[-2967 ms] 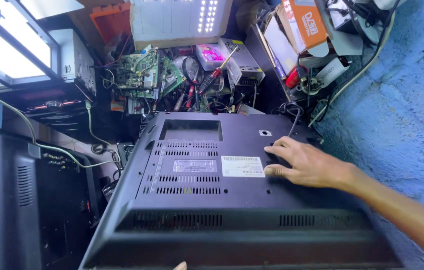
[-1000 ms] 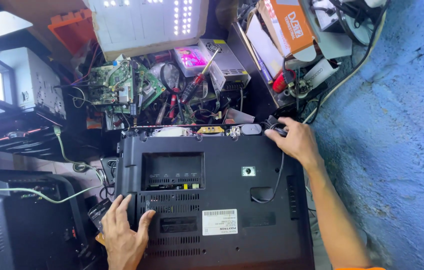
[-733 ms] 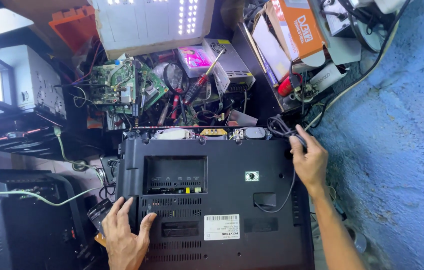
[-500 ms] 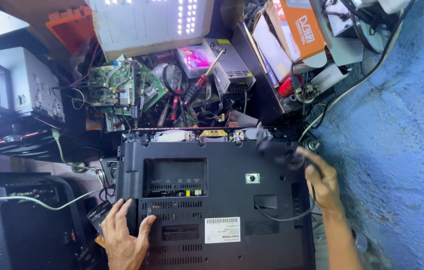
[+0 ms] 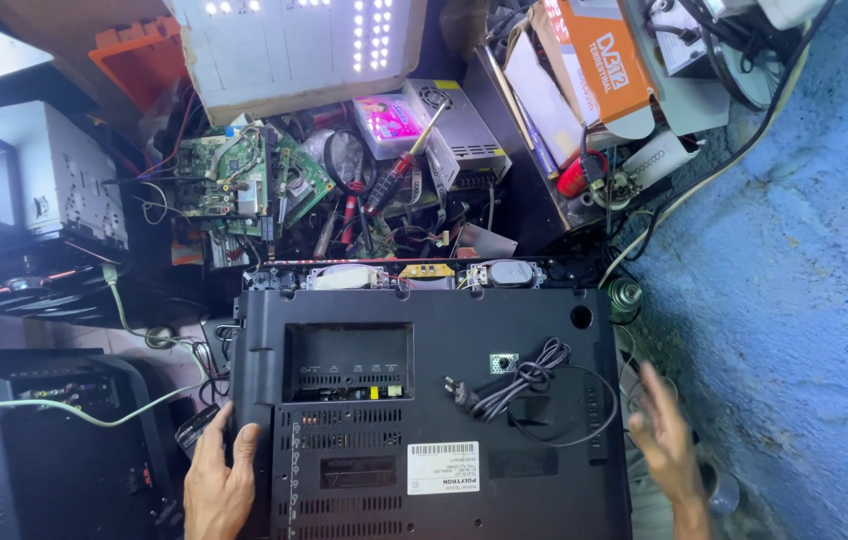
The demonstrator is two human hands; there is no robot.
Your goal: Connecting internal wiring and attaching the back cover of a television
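Since the earlier frames the right hand (image 5: pixel 662 440) has left the upper right corner of the television back cover (image 5: pixel 434 400) and now hangs off its right edge, blurred, fingers spread and released, touching nothing. The power cord (image 5: pixel 529 378), previously at that hand, now lies on the cover as a loose bundle of grey cable with its two-pin plug pointing left and one wide loop trailing to the right.

The left hand (image 5: pixel 222 485) remains on the cover's lower left edge, palm flat, fingers curled over the rim, grasping the edge of the housing.

The cover is matte black moulded plastic, rectangular, lying face up in the centre of the view. It carries rows of narrow ventilation slots, a recessed rectangular connector bay at upper left, and a white rectangular label (image 5: pixel 443 467) near the bottom centre. Along its top edge, two oval speakers show.

Beyond it lie a green circuit board (image 5: pixel 229 180) with dense components, a red-handled screwdriver (image 5: pixel 406 160), and a perforated metal power supply box (image 5: pixel 464 135). A rough blue-painted wall (image 5: pixel 804 300) borders the right.
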